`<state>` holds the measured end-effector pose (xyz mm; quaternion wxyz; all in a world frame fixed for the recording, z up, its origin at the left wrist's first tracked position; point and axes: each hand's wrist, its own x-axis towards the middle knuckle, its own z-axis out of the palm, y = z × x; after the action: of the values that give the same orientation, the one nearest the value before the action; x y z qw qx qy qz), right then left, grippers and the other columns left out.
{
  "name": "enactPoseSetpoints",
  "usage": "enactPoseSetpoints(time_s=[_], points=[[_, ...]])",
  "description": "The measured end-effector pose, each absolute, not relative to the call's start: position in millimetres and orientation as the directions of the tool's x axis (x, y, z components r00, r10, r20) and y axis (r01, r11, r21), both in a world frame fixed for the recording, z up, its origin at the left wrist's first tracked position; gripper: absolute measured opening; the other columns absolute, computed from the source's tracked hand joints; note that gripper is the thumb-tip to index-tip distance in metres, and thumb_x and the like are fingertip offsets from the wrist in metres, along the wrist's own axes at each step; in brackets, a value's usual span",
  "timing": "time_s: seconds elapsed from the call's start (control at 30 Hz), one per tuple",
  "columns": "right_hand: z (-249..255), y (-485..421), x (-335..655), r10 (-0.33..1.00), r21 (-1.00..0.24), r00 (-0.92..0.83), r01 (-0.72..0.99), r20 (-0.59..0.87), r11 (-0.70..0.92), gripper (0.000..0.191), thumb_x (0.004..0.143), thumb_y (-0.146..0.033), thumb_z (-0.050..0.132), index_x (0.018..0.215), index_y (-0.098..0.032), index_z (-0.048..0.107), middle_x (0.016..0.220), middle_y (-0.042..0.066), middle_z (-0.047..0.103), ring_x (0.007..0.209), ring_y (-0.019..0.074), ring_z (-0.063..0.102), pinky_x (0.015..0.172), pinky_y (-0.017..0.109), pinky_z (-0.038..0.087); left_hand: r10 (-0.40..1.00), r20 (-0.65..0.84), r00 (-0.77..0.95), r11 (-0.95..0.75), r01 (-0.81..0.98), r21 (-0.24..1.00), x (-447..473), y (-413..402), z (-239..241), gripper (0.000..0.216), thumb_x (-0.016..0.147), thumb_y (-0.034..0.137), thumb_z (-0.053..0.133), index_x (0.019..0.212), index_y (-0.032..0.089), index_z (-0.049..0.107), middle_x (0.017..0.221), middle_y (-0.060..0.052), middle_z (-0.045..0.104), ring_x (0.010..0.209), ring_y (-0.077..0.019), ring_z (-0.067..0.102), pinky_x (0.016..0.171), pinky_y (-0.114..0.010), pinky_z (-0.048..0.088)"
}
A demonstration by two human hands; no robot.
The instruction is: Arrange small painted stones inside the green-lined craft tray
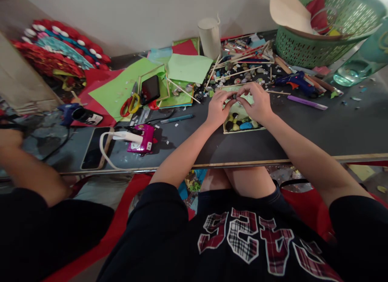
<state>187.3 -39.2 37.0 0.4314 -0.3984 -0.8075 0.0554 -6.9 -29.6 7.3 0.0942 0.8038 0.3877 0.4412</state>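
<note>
My left hand (218, 107) and my right hand (256, 101) meet above a shallow framed tray (243, 131). Between their fingertips they pinch a small dark pebble (234, 96), mostly covered by the fingers. Both hands are closed on it. Along the tray's near side lie several stones, among them a blue stone (246, 125) and some yellowish and black ones. The pale green back of the tray shows between my wrists; its far part is partly hidden by the hands.
Behind the tray spreads a heap of loose pebbles (238, 80) with thin wooden sticks. A blue glue gun (294, 81), purple stick (307, 102) and green basket (306, 47) are on the right. Scissors (131, 104), a pink power adapter (142, 139) and a phone (96, 148) lie left, near another person's arm.
</note>
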Motion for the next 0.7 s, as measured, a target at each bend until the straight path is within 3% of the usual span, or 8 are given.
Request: enactPoseSetpoints(time_s=[0.7], points=[[36.9, -39.9, 188.4, 0.705, -0.432, -0.335, 0.604, 0.624, 0.67, 0.017, 0.1, -0.041, 0.055, 0.102, -0.025, 0.06, 0.102, 0.008, 0.07, 0.103, 0.0285, 0.065, 0.098, 0.056, 0.057, 0.711, 0.635, 0.303, -0.671, 0.563, 0.482, -5.4, -32.4, 12.2, 0.049, 0.105, 0.06, 0.043, 0.12, 0.021, 0.07, 0.099, -0.009, 0.074, 0.1, -0.0215, 0.069, 0.083, -0.033, 0.057]])
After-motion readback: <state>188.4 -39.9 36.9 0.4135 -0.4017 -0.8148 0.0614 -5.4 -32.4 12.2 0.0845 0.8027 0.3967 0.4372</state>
